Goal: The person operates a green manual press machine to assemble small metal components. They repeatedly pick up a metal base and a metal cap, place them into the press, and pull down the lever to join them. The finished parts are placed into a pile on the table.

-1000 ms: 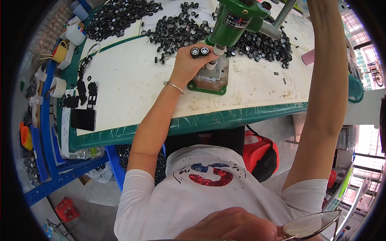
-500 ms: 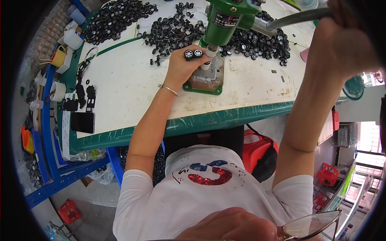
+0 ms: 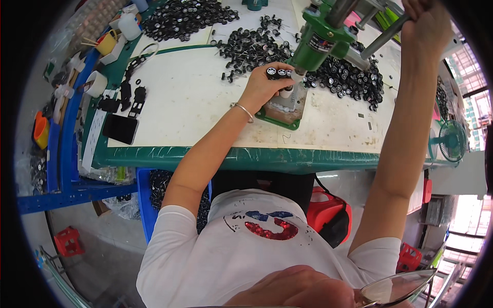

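Grey metal lever (image 3: 386, 38) swung farther away | right hand (image 3: 427, 30) gripped it | left hand (image 3: 264, 86) pinched round black-and-silver wheels (image 3: 271, 71) | seemed light, stiff; rims suited holding

Black wheels with silver hubs (image 3: 280, 72), at left hand (image 3: 261, 86): three showing, formerly two. Press lever (image 3: 386, 38), with right hand (image 3: 426, 30): steeper than half a second ago. Teal object (image 3: 254, 4), far side of table (image 3: 190, 97): newly in view.
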`<action>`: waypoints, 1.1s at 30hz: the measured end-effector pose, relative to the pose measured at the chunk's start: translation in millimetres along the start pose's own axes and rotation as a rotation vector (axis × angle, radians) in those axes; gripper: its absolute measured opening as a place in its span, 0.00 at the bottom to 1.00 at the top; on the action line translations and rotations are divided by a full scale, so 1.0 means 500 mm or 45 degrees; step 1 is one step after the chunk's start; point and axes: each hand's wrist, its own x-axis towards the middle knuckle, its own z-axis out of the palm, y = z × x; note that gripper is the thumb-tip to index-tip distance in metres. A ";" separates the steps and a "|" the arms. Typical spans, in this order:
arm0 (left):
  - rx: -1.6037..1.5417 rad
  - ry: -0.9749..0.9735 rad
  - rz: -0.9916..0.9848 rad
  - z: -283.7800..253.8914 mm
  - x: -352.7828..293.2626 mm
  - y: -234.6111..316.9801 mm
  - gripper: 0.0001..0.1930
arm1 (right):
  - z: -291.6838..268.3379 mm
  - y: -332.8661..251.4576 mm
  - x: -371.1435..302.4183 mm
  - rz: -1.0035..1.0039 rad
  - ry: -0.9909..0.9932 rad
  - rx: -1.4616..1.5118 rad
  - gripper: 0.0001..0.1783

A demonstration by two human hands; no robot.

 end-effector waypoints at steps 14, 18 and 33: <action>0.413 0.452 -0.179 -0.247 -0.043 -0.024 0.11 | -0.107 0.191 -0.119 0.688 0.157 0.082 0.22; 1.124 0.389 -0.124 -0.247 -0.020 -0.029 0.13 | -0.164 0.217 -0.255 0.902 -0.180 -0.594 0.17; 0.556 0.221 -0.132 -0.188 -0.033 -0.035 0.10 | -0.255 0.323 -0.481 0.477 -0.555 -1.192 0.08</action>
